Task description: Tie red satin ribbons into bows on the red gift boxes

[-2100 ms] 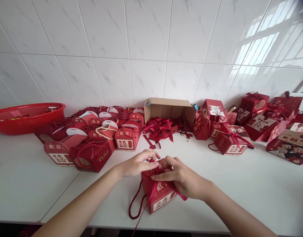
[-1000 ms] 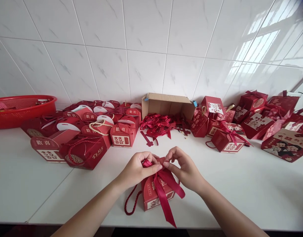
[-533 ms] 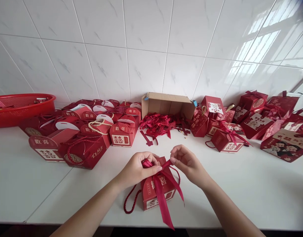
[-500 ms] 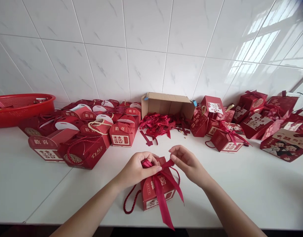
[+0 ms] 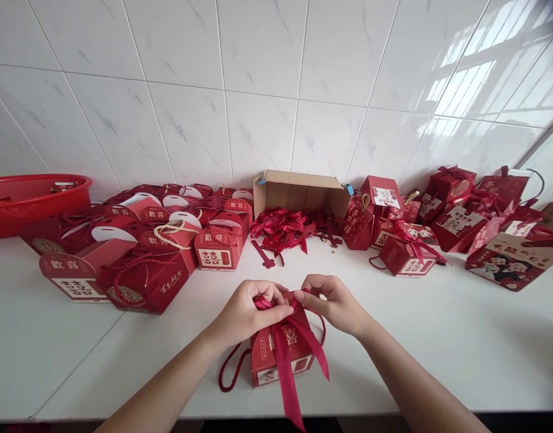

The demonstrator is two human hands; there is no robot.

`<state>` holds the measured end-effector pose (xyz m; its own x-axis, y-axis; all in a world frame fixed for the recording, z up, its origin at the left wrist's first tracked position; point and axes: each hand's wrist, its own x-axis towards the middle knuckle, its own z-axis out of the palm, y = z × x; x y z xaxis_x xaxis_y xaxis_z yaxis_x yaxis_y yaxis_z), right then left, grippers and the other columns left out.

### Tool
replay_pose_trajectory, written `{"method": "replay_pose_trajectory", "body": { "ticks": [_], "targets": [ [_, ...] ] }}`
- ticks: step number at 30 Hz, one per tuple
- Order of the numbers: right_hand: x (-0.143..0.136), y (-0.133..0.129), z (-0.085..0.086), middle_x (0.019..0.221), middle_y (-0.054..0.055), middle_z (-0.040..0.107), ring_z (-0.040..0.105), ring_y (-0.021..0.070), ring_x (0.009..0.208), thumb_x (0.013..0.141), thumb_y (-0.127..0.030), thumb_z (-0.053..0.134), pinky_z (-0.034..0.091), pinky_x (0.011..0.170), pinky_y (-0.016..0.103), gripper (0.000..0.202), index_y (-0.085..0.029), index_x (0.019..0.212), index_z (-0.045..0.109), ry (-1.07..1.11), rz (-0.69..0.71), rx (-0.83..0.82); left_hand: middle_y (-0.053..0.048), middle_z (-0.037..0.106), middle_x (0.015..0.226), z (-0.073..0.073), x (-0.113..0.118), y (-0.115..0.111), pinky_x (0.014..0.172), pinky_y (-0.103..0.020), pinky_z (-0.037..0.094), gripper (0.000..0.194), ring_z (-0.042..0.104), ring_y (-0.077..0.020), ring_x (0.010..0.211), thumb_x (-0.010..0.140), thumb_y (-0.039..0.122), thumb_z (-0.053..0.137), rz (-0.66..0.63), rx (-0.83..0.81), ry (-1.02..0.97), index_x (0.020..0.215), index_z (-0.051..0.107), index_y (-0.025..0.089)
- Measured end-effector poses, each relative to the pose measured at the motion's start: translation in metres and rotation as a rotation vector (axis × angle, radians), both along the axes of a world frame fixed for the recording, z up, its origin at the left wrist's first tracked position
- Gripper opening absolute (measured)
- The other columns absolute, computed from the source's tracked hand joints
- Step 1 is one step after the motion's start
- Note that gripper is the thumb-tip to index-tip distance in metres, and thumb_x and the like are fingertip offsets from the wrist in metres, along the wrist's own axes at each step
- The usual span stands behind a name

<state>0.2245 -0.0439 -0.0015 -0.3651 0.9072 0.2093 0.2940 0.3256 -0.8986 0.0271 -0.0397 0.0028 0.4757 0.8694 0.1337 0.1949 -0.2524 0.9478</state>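
In front of me on the white table stands a small red gift box (image 5: 276,352) with pale printed characters and a twisted red cord handle (image 5: 231,376) at its side. A dark red satin ribbon (image 5: 285,379) lies over its top, two tails hanging down the near side. My left hand (image 5: 256,313) pinches the ribbon at the bow on the box's top, thumb pointing right. My right hand (image 5: 328,304) has its thumb and fingers closed on the ribbon's right loop, close to the left thumb. The knot is partly hidden by the fingers.
Many red gift boxes (image 5: 143,282) crowd the left, beside a red plastic basket (image 5: 37,207). An open cardboard carton (image 5: 301,180) spills red ribbons (image 5: 283,228) at the back centre. More decorated boxes (image 5: 459,228) stand at right. A tiled wall (image 5: 258,132) closes off the back.
My right hand has moved left and inward along the ribbon, bringing its fingertips close to my left thumb. My left hand keeps its pinch. The view has shifted slightly.
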Motion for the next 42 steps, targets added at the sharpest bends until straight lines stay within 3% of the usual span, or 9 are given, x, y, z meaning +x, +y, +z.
{"method": "replay_pose_trajectory", "body": {
  "ticks": [4, 17, 24, 31, 33, 35, 37, 40, 42],
  "targets": [
    [-0.002, 0.0, -0.002, 0.059, -0.001, 0.048, 0.039, 0.0108, 0.058, 0.083, -0.044, 0.056, 0.032, 0.056, 0.025, 0.037, -0.017, 0.058, 0.05, 0.021, -0.055, 0.053, -0.002, 0.058, 0.067, -0.002, 0.0, 0.002, 0.08, -0.033, 0.046, 0.033, 0.06, -0.0253, 0.095, 0.072, 0.031, 0.068, -0.012, 0.011, 0.036, 0.056, 0.042, 0.019],
    [0.001, 0.0, -0.011, 0.059, 0.0, 0.051, 0.042, 0.0123, 0.058, 0.083, -0.042, 0.059, 0.034, 0.057, 0.027, 0.038, -0.018, 0.055, 0.051, 0.046, -0.186, 0.194, 0.004, 0.032, 0.057, -0.003, -0.001, 0.004, 0.07, -0.028, 0.044, 0.039, 0.059, -0.0236, 0.092, 0.07, 0.028, 0.069, -0.05, 0.039, 0.068, 0.057, 0.033, 0.02],
    [0.001, -0.003, -0.013, 0.062, 0.0, 0.05, 0.043, 0.0123, 0.06, 0.089, -0.04, 0.051, 0.036, 0.059, 0.026, 0.035, -0.018, 0.061, 0.049, -0.025, -0.194, 0.278, -0.002, 0.059, 0.067, -0.01, -0.003, 0.003, 0.088, -0.032, 0.043, 0.047, 0.056, -0.0242, 0.107, 0.073, 0.028, 0.069, -0.033, -0.007, -0.067, 0.056, 0.026, 0.021],
    [0.006, -0.01, -0.014, 0.065, 0.001, 0.052, 0.045, 0.013, 0.062, 0.09, -0.048, 0.047, 0.039, 0.062, 0.026, 0.038, -0.018, 0.066, 0.051, -0.049, -0.135, 0.173, -0.005, 0.063, 0.082, -0.011, -0.01, 0.002, 0.087, -0.036, 0.044, 0.035, 0.058, -0.0236, 0.098, 0.078, 0.031, 0.065, -0.145, -0.063, -0.202, 0.057, 0.04, 0.018],
    [0.012, -0.008, -0.017, 0.078, 0.003, 0.056, 0.051, 0.0153, 0.073, 0.089, -0.055, 0.044, 0.043, 0.071, 0.029, 0.039, -0.019, 0.082, 0.056, 0.004, -0.016, 0.165, -0.006, 0.063, 0.087, -0.011, -0.012, 0.003, 0.084, -0.034, 0.043, 0.033, 0.058, -0.0215, 0.091, 0.078, 0.033, 0.065, -0.136, -0.082, -0.201, 0.057, 0.045, 0.017],
    [0.02, -0.003, -0.023, 0.109, 0.009, 0.054, 0.053, 0.0216, 0.101, 0.08, -0.068, 0.047, 0.043, 0.088, 0.035, 0.059, -0.021, 0.114, 0.053, 0.065, 0.18, 0.151, -0.005, 0.062, 0.09, -0.012, -0.013, 0.003, 0.081, -0.032, 0.042, 0.035, 0.057, -0.0191, 0.086, 0.079, 0.035, 0.064, -0.113, -0.109, -0.198, 0.055, 0.046, 0.016],
    [0.027, 0.002, -0.029, 0.139, 0.013, 0.032, 0.034, 0.0288, 0.128, 0.059, -0.078, 0.06, 0.032, 0.104, 0.043, 0.103, -0.026, 0.141, 0.028, 0.086, 0.36, 0.109, -0.005, 0.06, 0.092, -0.012, -0.014, 0.004, 0.08, -0.03, 0.042, 0.039, 0.056, -0.0182, 0.085, 0.081, 0.037, 0.061, -0.095, -0.13, -0.215, 0.053, 0.043, 0.016],
    [0.031, 0.002, -0.035, 0.151, 0.014, 0.009, 0.015, 0.0332, 0.139, 0.034, -0.066, 0.08, 0.02, 0.111, 0.048, 0.146, -0.028, 0.148, -0.004, 0.017, 0.548, 0.018, -0.006, 0.058, 0.094, -0.013, -0.014, 0.005, 0.083, -0.03, 0.042, 0.044, 0.056, -0.0194, 0.09, 0.082, 0.041, 0.058, -0.096, -0.147, -0.248, 0.051, 0.04, 0.016],
    [0.027, -0.005, -0.036, 0.151, 0.015, 0.011, 0.016, 0.0316, 0.139, 0.041, -0.053, 0.086, 0.019, 0.111, 0.046, 0.144, -0.029, 0.147, -0.009, -0.047, 0.524, 0.04, -0.006, 0.057, 0.096, -0.014, -0.015, 0.006, 0.085, -0.03, 0.042, 0.045, 0.056, -0.0202, 0.092, 0.083, 0.043, 0.056, -0.109, -0.152, -0.253, 0.052, 0.04, 0.016]
  ]
}}
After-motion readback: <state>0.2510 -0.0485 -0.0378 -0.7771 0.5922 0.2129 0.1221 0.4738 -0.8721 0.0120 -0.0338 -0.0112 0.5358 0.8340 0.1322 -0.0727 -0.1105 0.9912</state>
